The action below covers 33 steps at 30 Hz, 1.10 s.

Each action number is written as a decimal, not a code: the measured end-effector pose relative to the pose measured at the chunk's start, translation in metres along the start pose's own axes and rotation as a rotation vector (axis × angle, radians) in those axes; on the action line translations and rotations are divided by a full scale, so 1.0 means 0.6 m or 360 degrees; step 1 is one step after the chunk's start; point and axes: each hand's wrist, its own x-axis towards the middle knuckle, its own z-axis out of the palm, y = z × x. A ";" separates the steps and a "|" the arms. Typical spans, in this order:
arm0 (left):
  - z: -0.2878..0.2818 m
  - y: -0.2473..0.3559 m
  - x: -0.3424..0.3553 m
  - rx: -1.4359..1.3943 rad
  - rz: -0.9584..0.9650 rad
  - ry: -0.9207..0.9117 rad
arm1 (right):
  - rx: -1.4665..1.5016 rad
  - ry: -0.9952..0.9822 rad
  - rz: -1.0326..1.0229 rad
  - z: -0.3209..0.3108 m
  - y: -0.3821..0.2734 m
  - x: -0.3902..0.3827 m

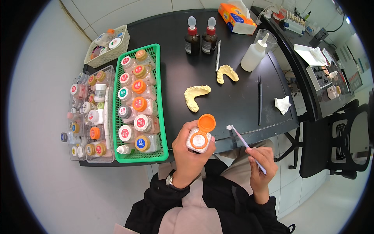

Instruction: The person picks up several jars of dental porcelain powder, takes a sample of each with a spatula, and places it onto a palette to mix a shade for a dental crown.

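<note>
My left hand (185,153) is wrapped round a small clear square jar (199,141) above the table's near edge. The jar's orange flip lid (206,122) stands open, and pale powder shows inside the orange-rimmed mouth. To its right, my right hand (262,163) grips the lilac handle of a slim toothbrush (240,139), whose white head points up and left over the table edge, apart from the jar. Beyond the jar lie two cream dental casts, a nearer one (191,97) and a farther one (227,74), both horseshoe-shaped.
A green basket (163,128) of lidded jars stands left, beside a clear bin (110,132) and a cream basket (123,43). Farther back are two brown dropper bottles (192,42), a white squeeze bottle (252,56) and a tissue box (237,19). A dark thin tool (260,101) lies right, near crumpled tissue (283,104).
</note>
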 end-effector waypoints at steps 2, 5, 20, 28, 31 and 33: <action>0.000 0.000 0.000 0.0031 0.0011 -0.0006 | -0.0051 -0.0041 -0.0053 0.001 0.003 -0.003; 0.000 -0.003 0.001 0.0064 0.0058 -0.0015 | -0.0098 -0.0099 -0.0093 0.002 0.004 -0.004; 0.001 -0.001 0.001 0.0039 0.0029 -0.0036 | -0.0272 -0.0094 -0.0300 0.003 0.022 -0.020; 0.000 -0.005 0.002 0.0065 0.0064 -0.0031 | 0.0554 0.0219 0.0596 0.013 0.007 -0.010; 0.001 -0.004 0.001 0.0049 0.0031 -0.0031 | 0.0592 0.0224 0.0719 0.016 0.006 -0.007; 0.001 0.000 0.002 0.0032 -0.0010 -0.0035 | 0.0617 0.0251 0.0757 0.018 0.007 -0.009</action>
